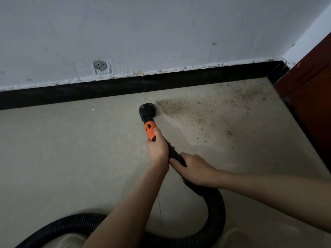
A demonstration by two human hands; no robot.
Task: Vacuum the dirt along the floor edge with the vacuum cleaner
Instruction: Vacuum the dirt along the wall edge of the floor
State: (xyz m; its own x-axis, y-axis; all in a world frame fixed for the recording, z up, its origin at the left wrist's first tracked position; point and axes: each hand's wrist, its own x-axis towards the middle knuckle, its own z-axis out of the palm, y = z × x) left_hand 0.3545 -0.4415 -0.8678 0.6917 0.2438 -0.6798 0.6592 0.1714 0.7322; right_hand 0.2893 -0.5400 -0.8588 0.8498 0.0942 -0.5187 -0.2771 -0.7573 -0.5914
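Ahead of you a scuffed white wall runs across the top of the view, and the pale beige floor fills everything below it. A black skirting board marks the edge where the two meet, ending at the right against a dark red-brown wooden panel. Brown dirt lies scattered over the floor from the middle toward that right corner, thickest close to the skirting.

The black ribbed hose of your vacuum cleaner loops along the bottom of the view and curves up to your hands. Its black wand carries an orange handle section, and the round black nozzle sits on the floor just short of the skirting, touching the left margin of the dirt patch.

Your left hand has its grip wrapped round the wand right behind the orange section, thumb lying along it. Your right hand clasps the wand lower down, where it joins the hose, fingers curled over the top.
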